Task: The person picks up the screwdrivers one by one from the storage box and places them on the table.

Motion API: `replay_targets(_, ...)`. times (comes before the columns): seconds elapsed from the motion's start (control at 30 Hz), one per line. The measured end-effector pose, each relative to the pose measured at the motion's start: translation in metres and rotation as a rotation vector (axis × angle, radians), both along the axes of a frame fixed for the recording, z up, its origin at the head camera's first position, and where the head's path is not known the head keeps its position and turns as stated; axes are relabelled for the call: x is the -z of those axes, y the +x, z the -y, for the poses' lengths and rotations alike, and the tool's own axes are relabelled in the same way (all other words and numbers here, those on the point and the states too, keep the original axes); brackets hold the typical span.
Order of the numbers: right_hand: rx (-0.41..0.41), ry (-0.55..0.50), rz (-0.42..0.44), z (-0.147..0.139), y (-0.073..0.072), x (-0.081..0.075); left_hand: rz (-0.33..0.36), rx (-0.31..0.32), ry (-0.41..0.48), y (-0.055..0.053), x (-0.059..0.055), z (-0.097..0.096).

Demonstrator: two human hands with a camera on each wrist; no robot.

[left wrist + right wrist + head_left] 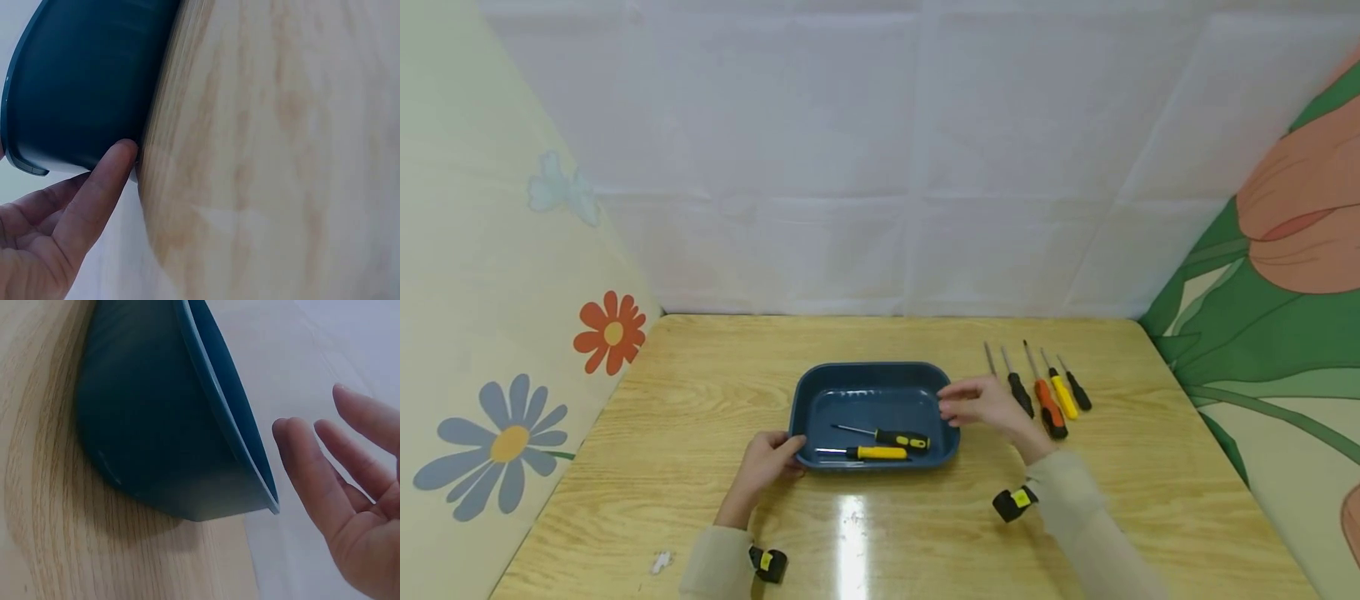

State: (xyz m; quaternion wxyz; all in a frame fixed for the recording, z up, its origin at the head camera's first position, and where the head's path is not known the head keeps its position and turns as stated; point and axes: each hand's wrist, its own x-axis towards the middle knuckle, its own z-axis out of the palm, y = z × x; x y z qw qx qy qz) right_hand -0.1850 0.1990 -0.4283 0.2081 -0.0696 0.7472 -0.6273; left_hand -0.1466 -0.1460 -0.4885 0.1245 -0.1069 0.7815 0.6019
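A dark blue tray (868, 375) sits on the wooden table with two screwdrivers lying in it. One is a black-and-yellow screwdriver (904, 439); nearer the front lies a yellow-handled screwdriver (880, 452). My left hand (767, 459) grips the tray's front left corner, thumb over the rim. In the left wrist view, fingers (103, 187) of that hand touch the tray's outer wall (94, 81). At the right end my right hand (988, 407) hovers by the rim, fingers extended. The right wrist view shows those fingers (312, 475) apart from the tray wall (156, 425).
Right of the tray, several screwdrivers lie side by side, including an orange-and-black screwdriver (1049, 408), a yellow-and-black screwdriver (1063, 394) and a small black screwdriver (1078, 392). My right forearm partly covers that row. A small white scrap (661, 562) lies at the front left.
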Motion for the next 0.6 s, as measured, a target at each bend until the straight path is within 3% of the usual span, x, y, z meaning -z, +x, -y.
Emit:
replay_targets(0.37,-0.024,0.047,-0.003,0.021,-0.006,0.002,-0.003,-0.017,0.003,-0.001,0.002,-0.001)
replay_targets(0.6,-0.096,0.114,-0.076,0.027,-0.008,0.007,-0.019,-0.016,0.009,0.002,-0.002,-0.002)
